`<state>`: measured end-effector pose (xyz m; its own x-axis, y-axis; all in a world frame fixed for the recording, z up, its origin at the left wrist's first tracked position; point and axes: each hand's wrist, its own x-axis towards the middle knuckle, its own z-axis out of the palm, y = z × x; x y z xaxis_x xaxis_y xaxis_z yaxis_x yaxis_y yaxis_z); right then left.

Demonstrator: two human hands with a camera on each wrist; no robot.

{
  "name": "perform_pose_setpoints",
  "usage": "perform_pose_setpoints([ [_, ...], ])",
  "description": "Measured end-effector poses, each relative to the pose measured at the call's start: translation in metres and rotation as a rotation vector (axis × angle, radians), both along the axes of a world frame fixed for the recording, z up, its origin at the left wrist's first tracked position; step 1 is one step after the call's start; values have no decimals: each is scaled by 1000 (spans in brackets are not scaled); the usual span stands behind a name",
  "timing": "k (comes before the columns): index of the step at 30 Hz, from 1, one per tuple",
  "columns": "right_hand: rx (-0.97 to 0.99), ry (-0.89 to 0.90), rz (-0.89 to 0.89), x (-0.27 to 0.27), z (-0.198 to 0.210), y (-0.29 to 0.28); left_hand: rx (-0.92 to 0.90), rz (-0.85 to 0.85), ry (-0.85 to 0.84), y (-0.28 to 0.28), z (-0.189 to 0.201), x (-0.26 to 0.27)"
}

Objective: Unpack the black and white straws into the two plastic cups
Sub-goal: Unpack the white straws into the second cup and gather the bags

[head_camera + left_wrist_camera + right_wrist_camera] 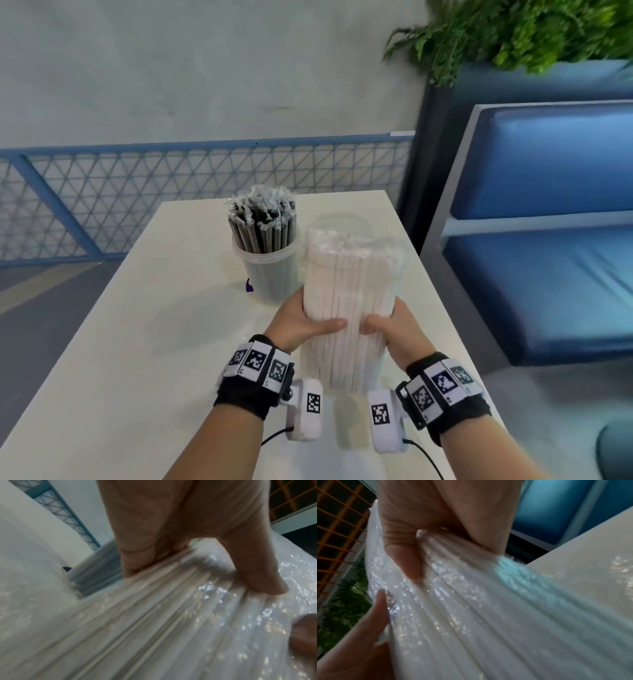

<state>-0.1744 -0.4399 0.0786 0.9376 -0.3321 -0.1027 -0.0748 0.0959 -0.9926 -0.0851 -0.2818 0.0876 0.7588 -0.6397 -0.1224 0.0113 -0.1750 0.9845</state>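
A bundle of white straws [349,291] in clear wrap is held lengthwise over the table between both hands. My left hand [301,322] grips its left side and my right hand [390,329] its right side, both thumbs lying on top. In the wrist views the left hand [154,527] and right hand [436,513] curl round the shiny wrapped straws [154,628] [488,615]. Black straws [263,226], still in their wrap, stand in a clear plastic cup [270,277] just beyond my left hand. A second clear cup [339,221] shows behind the bundle's far end, mostly hidden.
The white table [154,342] has bare surface to the left and near me. A blue bench [548,240] stands close on the right, a blue mesh railing [171,192] behind the table, and a green plant [513,31] at the upper right.
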Motion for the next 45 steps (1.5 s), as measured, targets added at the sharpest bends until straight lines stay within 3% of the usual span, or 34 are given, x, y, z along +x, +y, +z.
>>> perform_pose_setpoints([
  [4, -69, -68, -77, -5, -6, -2, 77, 105, -12, 2, -17, 0],
  [11, -357, -157, -419, -5, 10, 3, 83, 178, 11, -5, -30, 0],
  [16, -381, -104, -379, -3, 13, 7, 80, 168, -10, -6, -31, 4],
  [22, -161, -43, -395, 9, 18, 10, 112, 160, -39, -4, -32, 10],
  [27, 92, -154, -292, 15, 43, 13, 111, 118, -34, 2, -31, 14],
  [32, 216, -220, -326, 16, 52, 21, 89, 108, -25, 4, -27, 14],
  [34, -33, -189, -359, 14, 50, 23, 97, 111, -24, 8, -27, 14],
  [37, -886, -123, -356, 12, 45, 24, 102, 104, -14, 16, -27, 14],
  [39, -1173, -137, -302, 13, 42, 27, 108, 89, -14, 19, -25, 14],
  [41, -1176, -192, -318, 14, 42, 28, 117, 81, -11, 21, -24, 13],
  [45, -1003, -252, -346, 19, 50, 28, 166, 13, -39, 29, -20, 11],
])
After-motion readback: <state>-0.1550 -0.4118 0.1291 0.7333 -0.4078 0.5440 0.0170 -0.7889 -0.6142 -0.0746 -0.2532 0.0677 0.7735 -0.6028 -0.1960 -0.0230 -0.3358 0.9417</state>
